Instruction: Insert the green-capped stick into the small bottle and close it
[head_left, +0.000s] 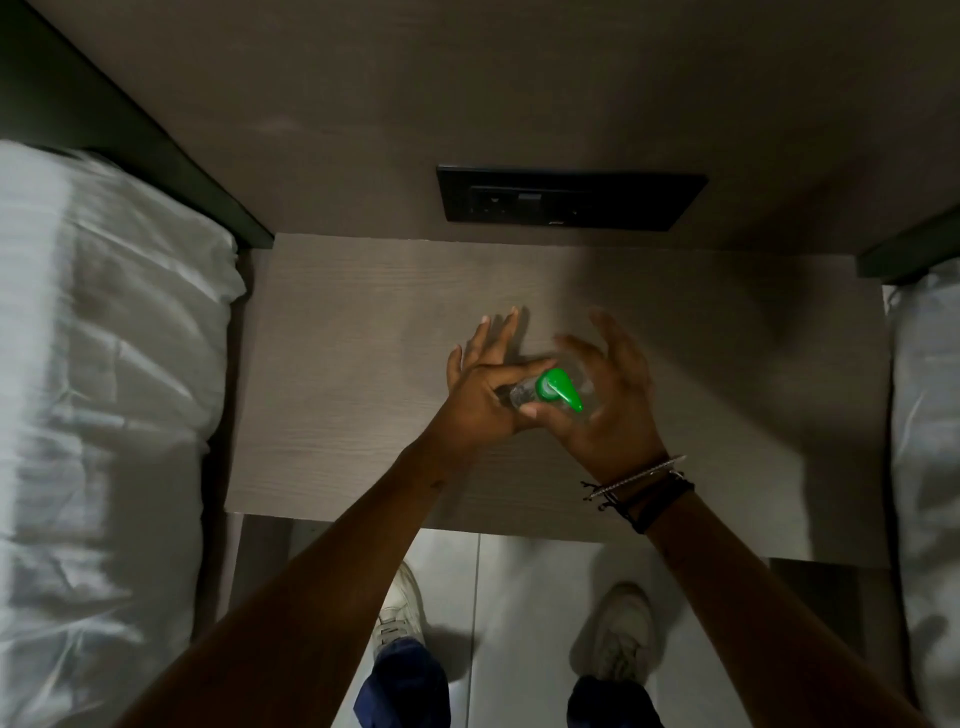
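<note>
Left hand (483, 397) pinches bottle (521, 394), right hand (610, 410) touching; table (353, 374) edges well apart.

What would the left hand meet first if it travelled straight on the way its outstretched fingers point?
Past the bedside table, the left hand would probably reach the wall just below the black socket panel; its height is unclear.

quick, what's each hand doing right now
Left hand: pinches the small bottle between thumb and forefinger, other fingers straight.
Right hand: open, fingers spread beside the green cap, thumb at the bottle; blurred.
</note>
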